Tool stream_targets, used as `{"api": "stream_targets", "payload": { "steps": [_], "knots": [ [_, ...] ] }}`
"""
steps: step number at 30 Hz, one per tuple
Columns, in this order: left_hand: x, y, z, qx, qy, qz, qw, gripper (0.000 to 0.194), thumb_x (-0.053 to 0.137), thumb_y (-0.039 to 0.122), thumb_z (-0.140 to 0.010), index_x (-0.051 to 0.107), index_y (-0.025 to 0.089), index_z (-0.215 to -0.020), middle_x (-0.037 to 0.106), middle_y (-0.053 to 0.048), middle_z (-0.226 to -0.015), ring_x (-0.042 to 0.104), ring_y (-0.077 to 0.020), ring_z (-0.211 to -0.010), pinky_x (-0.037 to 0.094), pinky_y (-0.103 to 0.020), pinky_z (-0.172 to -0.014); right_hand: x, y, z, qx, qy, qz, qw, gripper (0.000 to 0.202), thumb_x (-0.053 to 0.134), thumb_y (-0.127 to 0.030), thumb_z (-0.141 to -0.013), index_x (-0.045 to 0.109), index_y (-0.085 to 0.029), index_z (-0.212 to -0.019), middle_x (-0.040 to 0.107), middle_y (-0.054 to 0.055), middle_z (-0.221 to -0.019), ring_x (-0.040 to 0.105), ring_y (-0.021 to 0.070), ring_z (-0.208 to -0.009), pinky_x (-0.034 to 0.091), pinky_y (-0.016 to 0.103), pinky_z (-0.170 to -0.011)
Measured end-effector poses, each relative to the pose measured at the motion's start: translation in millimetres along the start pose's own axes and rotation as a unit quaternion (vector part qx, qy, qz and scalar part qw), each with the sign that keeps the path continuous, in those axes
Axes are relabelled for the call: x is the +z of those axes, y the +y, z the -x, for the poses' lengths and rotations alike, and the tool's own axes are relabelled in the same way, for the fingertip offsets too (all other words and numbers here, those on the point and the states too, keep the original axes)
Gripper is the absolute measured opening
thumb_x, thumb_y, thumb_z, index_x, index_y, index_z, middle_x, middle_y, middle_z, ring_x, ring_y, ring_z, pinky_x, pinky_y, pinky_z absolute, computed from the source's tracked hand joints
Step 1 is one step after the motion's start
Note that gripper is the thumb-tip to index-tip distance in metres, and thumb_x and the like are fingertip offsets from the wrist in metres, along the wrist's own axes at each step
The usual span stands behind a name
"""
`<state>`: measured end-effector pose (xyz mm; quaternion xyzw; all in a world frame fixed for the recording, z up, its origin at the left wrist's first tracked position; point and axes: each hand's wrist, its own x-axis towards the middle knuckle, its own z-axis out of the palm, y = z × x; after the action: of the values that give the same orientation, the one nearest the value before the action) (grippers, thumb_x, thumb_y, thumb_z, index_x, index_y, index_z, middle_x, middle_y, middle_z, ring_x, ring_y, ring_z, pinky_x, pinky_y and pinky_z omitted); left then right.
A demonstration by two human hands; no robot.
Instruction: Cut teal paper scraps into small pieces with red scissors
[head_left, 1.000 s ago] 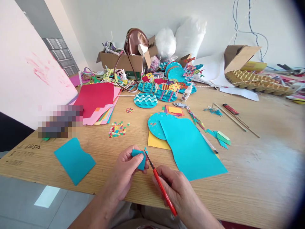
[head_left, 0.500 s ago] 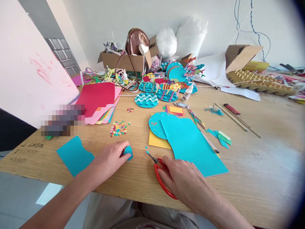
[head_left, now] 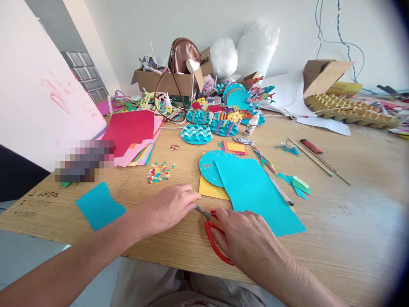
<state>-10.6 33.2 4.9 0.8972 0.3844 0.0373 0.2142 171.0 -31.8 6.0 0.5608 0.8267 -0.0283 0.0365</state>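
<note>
The left hand [head_left: 174, 205] is reaching further right than half a second ago, its fingers bending beside the blade tips and covering the spot where blue scraps were showing. The folded blue paper is no longer showing; whether those fingers are pinching anything, I cannot tell. The right hand [head_left: 249, 232] is still clamping the red-handled scissors [head_left: 208, 216] above the wooden table [head_left: 179, 247].

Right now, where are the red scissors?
In the head view, the red scissors are in the right hand, low and just right of centre, with their blades pointing toward the left hand.
</note>
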Motion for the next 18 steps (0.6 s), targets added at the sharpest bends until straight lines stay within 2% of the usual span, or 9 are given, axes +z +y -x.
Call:
{"api": "stream_targets", "payload": {
  "steps": [2,4,8,12,15,18],
  "knots": [
    [-2.1,-1,-6,-0.009,-0.018,0.037,0.999,0.025,0.043,0.016,-0.088,0.066,0.019,-0.098,0.067,-0.006,-0.094,0.060,-0.0214,-0.088,0.040,-0.029,-0.074,-1,0,0,-0.002,0.006,0.008,1.000,0.015,0.050,-0.022,-0.084,0.057,-0.021,-0.070,0.067,0.003,-0.060,0.065,0.0236,-0.052,0.010,0.030,-0.046],
    [-3.8,-3,-11,-0.035,-0.039,0.123,0.991,0.020,0.048,0.018,-0.085,0.067,0.018,-0.091,0.068,-0.004,-0.089,0.060,-0.0195,-0.084,0.040,-0.027,-0.072,-2,1,1,0.001,0.010,0.013,1.000,0.015,0.051,-0.022,-0.084,0.056,-0.021,-0.070,0.068,0.002,-0.061,0.065,0.0231,-0.052,0.010,0.030,-0.046],
    [-3.3,-7,-20,-0.091,-0.078,0.279,0.953,0.009,0.055,0.016,-0.074,0.064,0.017,-0.076,0.062,0.003,-0.068,0.054,-0.0134,-0.066,0.037,-0.022,-0.059,-3,1,2,0.000,0.010,0.017,1.000,0.014,0.052,-0.021,-0.084,0.056,-0.022,-0.071,0.067,0.001,-0.063,0.064,0.0231,-0.053,0.011,0.030,-0.047],
    [2.1,-11,-25,-0.112,-0.098,0.355,0.923,0.004,0.054,0.019,-0.070,0.055,0.016,-0.072,0.052,0.005,-0.058,0.048,-0.0101,-0.054,0.036,-0.019,-0.048,-2,3,2,-0.013,0.030,0.032,0.999,0.013,0.055,-0.019,-0.082,0.057,-0.021,-0.069,0.065,0.000,-0.060,0.062,0.0221,-0.050,0.011,0.030,-0.047],
    [4.9,-14,-26,-0.114,-0.101,0.402,0.903,0.010,0.054,0.026,-0.070,0.052,0.016,-0.073,0.051,0.005,-0.059,0.048,-0.0096,-0.054,0.038,-0.019,-0.047,1,4,3,-0.027,0.065,0.046,0.996,0.012,0.060,-0.016,-0.077,0.057,-0.021,-0.067,0.064,0.000,-0.059,0.061,0.0208,-0.049,0.011,0.030,-0.047],
    [6.0,-16,-25,-0.114,-0.088,0.415,0.898,0.012,0.055,0.027,-0.071,0.051,0.016,-0.074,0.051,0.004,-0.061,0.048,-0.0089,-0.055,0.039,-0.018,-0.049,2,6,6,-0.033,0.078,0.054,0.995,0.012,0.064,-0.012,-0.073,0.058,-0.020,-0.067,0.064,0.000,-0.060,0.060,0.0197,-0.049,0.012,0.030,-0.047]
  ]
}}
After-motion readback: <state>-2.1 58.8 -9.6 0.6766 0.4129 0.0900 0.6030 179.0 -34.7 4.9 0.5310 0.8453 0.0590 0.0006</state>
